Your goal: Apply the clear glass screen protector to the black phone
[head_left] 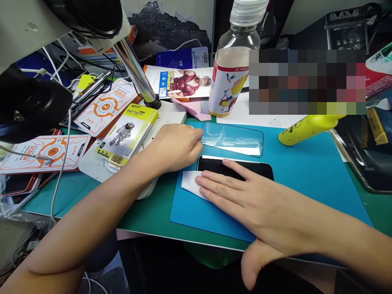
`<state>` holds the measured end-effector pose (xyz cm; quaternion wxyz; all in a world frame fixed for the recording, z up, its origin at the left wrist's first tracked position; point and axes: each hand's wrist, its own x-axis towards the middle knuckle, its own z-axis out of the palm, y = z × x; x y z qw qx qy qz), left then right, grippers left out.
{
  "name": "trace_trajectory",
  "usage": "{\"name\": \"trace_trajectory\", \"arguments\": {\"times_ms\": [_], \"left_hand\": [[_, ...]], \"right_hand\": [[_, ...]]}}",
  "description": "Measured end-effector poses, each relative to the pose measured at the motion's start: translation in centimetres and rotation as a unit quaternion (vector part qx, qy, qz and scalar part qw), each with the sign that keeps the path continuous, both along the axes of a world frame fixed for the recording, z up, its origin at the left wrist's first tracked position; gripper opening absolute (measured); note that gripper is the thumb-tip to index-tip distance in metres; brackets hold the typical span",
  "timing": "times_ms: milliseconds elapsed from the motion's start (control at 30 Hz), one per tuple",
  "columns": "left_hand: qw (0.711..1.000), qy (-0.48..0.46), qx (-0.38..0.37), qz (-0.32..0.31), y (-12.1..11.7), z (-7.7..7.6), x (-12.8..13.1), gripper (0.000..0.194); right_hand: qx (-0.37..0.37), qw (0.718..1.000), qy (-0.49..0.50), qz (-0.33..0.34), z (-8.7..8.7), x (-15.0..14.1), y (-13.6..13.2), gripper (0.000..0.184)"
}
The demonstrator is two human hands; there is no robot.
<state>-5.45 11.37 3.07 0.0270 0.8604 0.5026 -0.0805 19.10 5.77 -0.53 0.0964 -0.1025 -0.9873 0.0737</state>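
Note:
A black smartphone point(260, 168) lies face up on the blue mat point(306, 163). Spread almost flat, my right hand point(245, 192) presses its fingers onto a white wipe point(191, 183) at the phone's near left part, covering much of both; its thumb sticks out toward me. My left hand point(180, 147) is closed, with thumb and curled fingers at the left edge of a clear glass screen protector point(234, 139). Whatever those fingers may hold is hidden. The protector lies flat beyond the phone and shows streaky reflections.
A clear plastic bottle point(228, 81) and a yellow bottle point(297, 130) stand behind the mat. Battery boxes point(128, 132) and screen boxes point(107, 106) lie at left. A metal microscope post point(134, 67) rises there. Another dark device point(372, 163) lies at right.

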Motion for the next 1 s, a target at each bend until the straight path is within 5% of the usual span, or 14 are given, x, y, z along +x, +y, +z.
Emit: {"name": "trace_trajectory", "arguments": {"times_ms": [133, 467, 1000], "left_hand": [[1.0, 0.002, 0.014, 0.007, -0.03, -0.2, 0.13, 0.03], [1.0, 0.008, 0.004, 0.003, -0.18, -0.22, 0.37, 0.03], [1.0, -0.003, -0.002, -0.025, -0.16, -0.5, 0.18, 0.029]], "right_hand": [[0.058, 0.997, -0.006, -0.059, -0.37, -0.06, -0.03, 0.115], [0.022, 1.0, -0.002, -0.019, -0.33, -0.65, -0.78, 0.116], [0.069, 0.996, 0.003, -0.055, -0.38, -0.59, -0.2, 0.099]]}}
